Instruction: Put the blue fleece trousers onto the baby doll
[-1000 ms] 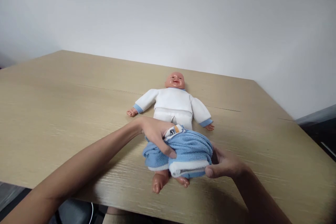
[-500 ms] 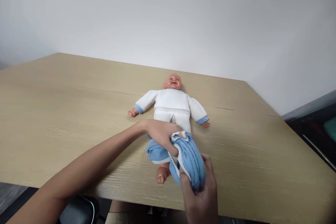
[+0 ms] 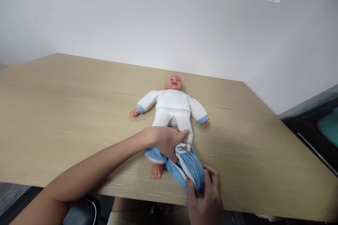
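A baby doll (image 3: 173,99) in a white top and white leggings lies on its back, its head toward the wall. Blue terry trousers (image 3: 194,168) with white edging are around its lower legs; one bare foot (image 3: 157,171) sticks out on the left. My left hand (image 3: 165,140) is closed at the top of the trousers, over the doll's shins, and its fingertips are partly hidden. Bunched cloth at the trousers' lower right end is pinched between the thumb and fingers of my right hand (image 3: 205,195). The doll's other foot is hidden by the cloth.
The wooden table (image 3: 79,112) reaches back to a pale wall (image 3: 132,24). A dark object with a green panel (image 3: 327,123) stands past the right edge. Below the near edge is a black chair (image 3: 81,211).
My left hand has moved slightly down and right, its thumb now lying over the doll's shin. The trousers' bunched leg is a little lower and flatter, my right hand still on it.
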Available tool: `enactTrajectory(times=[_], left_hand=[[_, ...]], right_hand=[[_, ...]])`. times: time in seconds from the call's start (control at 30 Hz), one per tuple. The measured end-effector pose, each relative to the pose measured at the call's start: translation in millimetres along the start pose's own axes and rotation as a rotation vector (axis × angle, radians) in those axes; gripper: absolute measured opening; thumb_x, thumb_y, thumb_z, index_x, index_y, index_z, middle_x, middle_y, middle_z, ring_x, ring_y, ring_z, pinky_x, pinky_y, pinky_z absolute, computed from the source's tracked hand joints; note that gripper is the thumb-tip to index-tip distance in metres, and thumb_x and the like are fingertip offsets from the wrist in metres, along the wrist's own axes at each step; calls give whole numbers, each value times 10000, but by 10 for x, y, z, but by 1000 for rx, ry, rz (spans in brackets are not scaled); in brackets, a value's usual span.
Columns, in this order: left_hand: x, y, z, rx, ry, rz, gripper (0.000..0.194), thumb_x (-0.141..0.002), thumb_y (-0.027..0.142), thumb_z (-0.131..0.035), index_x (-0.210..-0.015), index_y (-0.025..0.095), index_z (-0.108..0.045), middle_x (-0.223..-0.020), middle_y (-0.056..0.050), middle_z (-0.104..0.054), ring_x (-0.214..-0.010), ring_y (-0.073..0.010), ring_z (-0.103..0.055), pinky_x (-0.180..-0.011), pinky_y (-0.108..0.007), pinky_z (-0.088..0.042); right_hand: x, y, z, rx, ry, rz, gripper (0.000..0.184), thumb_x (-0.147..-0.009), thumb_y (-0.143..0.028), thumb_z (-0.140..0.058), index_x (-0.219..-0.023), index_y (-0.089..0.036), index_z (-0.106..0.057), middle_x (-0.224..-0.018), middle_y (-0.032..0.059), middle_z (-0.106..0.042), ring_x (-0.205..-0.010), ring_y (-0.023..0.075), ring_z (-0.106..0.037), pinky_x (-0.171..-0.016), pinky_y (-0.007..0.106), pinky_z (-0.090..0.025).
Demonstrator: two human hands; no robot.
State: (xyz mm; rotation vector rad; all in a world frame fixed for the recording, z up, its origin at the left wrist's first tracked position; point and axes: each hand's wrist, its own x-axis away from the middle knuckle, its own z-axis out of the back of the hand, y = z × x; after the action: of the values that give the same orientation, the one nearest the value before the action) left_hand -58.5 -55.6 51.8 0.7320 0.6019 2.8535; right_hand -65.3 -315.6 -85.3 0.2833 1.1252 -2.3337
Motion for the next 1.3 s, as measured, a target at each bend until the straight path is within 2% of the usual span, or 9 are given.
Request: enactTrajectory(times=[0.07,0.2,0.33,0.5,0.7,0.87,0.97,1.1,1.3], left_hand=[[13,51,0,-35,-39,48,917,-786,406,-892,-1531,178,-410,-1317,-190,-760,-1153,-390,-754,-793,-359,-521],[15,42,-12,-6,-35,24,921,-789,397,-896,-1525,164,-392,-1268,-185,-763,-1135,-390,-754,-790,-356,-517],[22,-96,-61,156,46,-84,809,-765,371,-894,-1390,206,-407,-1151,-95,-725,-1019,-321,-735,-831,-343,-524],[96,-235,-169,437,134,-182,679,-780,332,-842,-1272,238,-384,-1185,-63,-659,-1068,-284,-673,-911,-357,-516],[211,-216,-257,675,219,-269,637,-800,287,-817,-1278,238,-399,-1127,-30,-645,-982,-232,-638,-842,-340,-508],[303,-150,-316,662,343,-233,654,-832,244,-799,-1384,233,-447,-1149,-39,-668,-968,-230,-650,-823,-336,-494],[333,-151,-364,582,469,-261,532,-866,241,-774,-1337,229,-526,-1177,-49,-664,-1040,-245,-637,-889,-352,-489],[331,-192,-417,417,616,-262,189,-921,263,-733,-1044,212,-599,-1066,-43,-627,-1050,-256,-585,-927,-369,-463],[391,-236,-469,283,713,-235,242,-873,227,-812,-946,209,-582,-965,-11,-639,-1043,-249,-572,-992,-392,-417]], right_hand=[[-17,39,-26,-23,-12,-19,478,-1013,-584,-622,-1186,-162,-763,-1262,216,-769,-1125,409,-752,-914,490,-594],[-58,19,-42,-220,-138,-303,714,-978,-687,-589,-1355,-101,-744,-1365,244,-775,-1287,452,-728,-1070,552,-586],[-172,14,19,-522,-298,-451,663,-957,-631,-666,-1408,-154,-754,-1400,177,-786,-1319,393,-741,-1101,476,-625],[-336,43,31,-722,-419,-461,536,-904,-488,-778,-1352,-195,-768,-1312,140,-827,-1243,363,-785,-1054,449,-668],[-560,-140,2,-766,-500,-420,586,-775,-394,-906,-1304,-245,-703,-1248,125,-828,-1143,344,-813,-1021,462,-683],[-757,-65,-4,-849,-380,-271,548,-802,-258,-834,-1298,-277,-603,-1286,79,-776,-1157,254,-779,-993,345,-656],[-926,46,11,-774,-468,-144,375,-887,-257,-744,-1249,-252,-647,-1196,61,-778,-1106,232,-764,-971,317,-626],[-1219,102,108,-604,-576,69,183,-909,-240,-687,-1091,-228,-704,-970,23,-739,-916,217,-711,-841,308,-577],[-1678,-82,400,-411,-844,336,242,-919,-313,-809,-1102,-235,-671,-1004,21,-708,-903,221,-648,-832,330,-536]])
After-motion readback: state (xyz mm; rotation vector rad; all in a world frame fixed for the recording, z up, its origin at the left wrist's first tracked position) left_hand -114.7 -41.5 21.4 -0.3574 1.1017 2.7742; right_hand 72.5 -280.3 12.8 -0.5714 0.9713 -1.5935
